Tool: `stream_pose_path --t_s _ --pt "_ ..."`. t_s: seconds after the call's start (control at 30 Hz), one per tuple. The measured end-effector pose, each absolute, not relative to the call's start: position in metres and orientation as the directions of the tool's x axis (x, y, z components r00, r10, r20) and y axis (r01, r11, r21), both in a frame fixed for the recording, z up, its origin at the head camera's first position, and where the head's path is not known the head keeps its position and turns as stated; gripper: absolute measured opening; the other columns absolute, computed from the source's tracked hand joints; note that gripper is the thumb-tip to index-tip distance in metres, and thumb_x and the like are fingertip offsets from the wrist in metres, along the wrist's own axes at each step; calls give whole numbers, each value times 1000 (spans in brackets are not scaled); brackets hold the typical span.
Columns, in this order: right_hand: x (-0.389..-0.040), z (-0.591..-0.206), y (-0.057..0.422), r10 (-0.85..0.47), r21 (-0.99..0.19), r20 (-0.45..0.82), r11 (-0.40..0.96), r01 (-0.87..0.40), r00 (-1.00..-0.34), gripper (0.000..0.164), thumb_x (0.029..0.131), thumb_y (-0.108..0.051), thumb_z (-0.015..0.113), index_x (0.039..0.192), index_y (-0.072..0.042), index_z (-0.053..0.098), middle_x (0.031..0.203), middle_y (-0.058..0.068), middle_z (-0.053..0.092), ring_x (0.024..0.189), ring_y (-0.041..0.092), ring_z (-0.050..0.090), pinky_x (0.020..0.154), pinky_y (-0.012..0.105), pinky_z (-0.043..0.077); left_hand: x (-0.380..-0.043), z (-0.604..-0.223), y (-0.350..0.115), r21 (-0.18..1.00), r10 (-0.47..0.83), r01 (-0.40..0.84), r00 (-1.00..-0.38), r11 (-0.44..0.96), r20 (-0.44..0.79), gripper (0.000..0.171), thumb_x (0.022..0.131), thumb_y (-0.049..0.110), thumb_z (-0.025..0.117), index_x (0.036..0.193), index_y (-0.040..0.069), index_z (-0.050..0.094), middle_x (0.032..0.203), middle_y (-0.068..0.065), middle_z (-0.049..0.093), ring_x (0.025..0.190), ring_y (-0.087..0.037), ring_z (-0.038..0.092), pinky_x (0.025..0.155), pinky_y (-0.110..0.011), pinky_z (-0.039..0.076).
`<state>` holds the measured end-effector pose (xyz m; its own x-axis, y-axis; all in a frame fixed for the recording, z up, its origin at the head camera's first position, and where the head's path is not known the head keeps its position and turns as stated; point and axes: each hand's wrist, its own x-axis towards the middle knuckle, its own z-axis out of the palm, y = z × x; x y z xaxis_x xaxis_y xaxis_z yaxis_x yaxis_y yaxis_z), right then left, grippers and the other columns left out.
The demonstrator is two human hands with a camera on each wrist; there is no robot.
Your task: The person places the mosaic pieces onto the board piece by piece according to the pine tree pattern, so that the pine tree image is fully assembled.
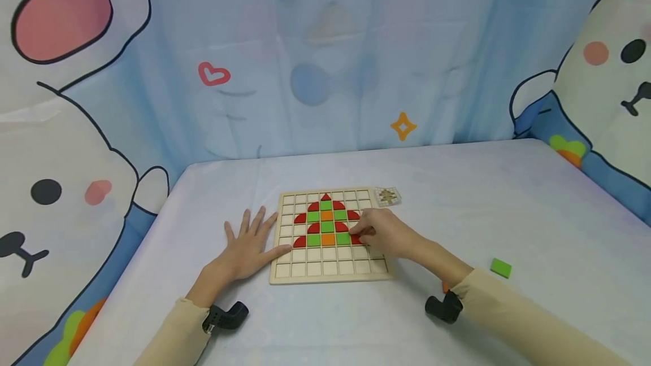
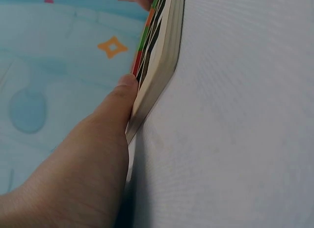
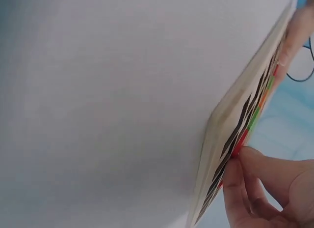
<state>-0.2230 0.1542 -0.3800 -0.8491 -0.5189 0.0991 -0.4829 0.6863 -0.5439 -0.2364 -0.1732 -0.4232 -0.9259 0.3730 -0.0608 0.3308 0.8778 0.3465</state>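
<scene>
A wooden grid board [image 1: 328, 270] lies on the table, with red, green and orange tiles set in a stepped, tree-like shape. My left hand [image 1: 247, 253] is spread flat at the board's left side, its thumb resting on the edge. With thumb and fingertips, my right hand [image 1: 383, 233] pinches a red tile [image 1: 357, 239] at the right end of the lowest tile row. That red tile [image 3: 239, 143] also shows between the fingertips in the right wrist view; its full outline is hidden. In the left wrist view, the thumb [image 2: 126, 85] lies over the board's rim.
A loose green square tile [image 1: 500, 268] lies to the right of my right forearm. An orange piece [image 1: 445, 287] is partly hidden beside the right wrist camera [image 1: 445, 306]. A small clear packet or piece with a brown pattern [image 1: 387, 196] sits at the board's upper right corner.
</scene>
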Motion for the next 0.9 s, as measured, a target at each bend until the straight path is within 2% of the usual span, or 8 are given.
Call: stream_pose_path --t_s 0.17,0.27,0.5,0.63,0.9 --pt "-222 -384 169 -533 -662 57 613 -431 -844 26 95 5 70 120 2 77 109 8 75 101 24 67 86 34 58 -236 -425 -175 347 376 334 -925 876 -60 93 99 66 53 168 13 21 174 -20 6 158 -49 -9 112 -80 -13" --pt "-219 -384 178 -522 -712 72 570 -410 -850 24 96 3 70 119 1 78 113 9 75 107 27 69 92 37 59 -237 -426 -175 348 381 340 -923 874 -54 91 99 66 53 169 15 21 174 -20 6 158 -49 -9 111 -81 -13" --pt "-206 -375 205 -457 -713 158 561 -422 -875 22 96 5 67 111 -4 80 108 5 74 98 21 67 85 27 59 -239 -427 -174 346 387 349 -921 871 -46 87 100 65 53 169 21 23 174 -21 6 158 -50 -9 111 -81 -12" --pt "-196 -364 231 -394 -674 159 626 -392 -905 20 96 4 68 108 -6 81 106 5 74 91 18 64 78 25 58 -239 -427 -174 342 388 350 -920 872 -47 88 100 66 52 169 21 22 174 -21 6 158 -50 -9 111 -81 -12" --pt "-176 -362 299 -327 -573 130 746 -341 -936 17 93 -1 75 107 -8 79 103 2 75 84 7 63 75 23 57 -236 -425 -175 336 386 347 -921 875 -55 87 100 64 53 169 21 21 174 -21 5 157 -49 -9 111 -81 -12"
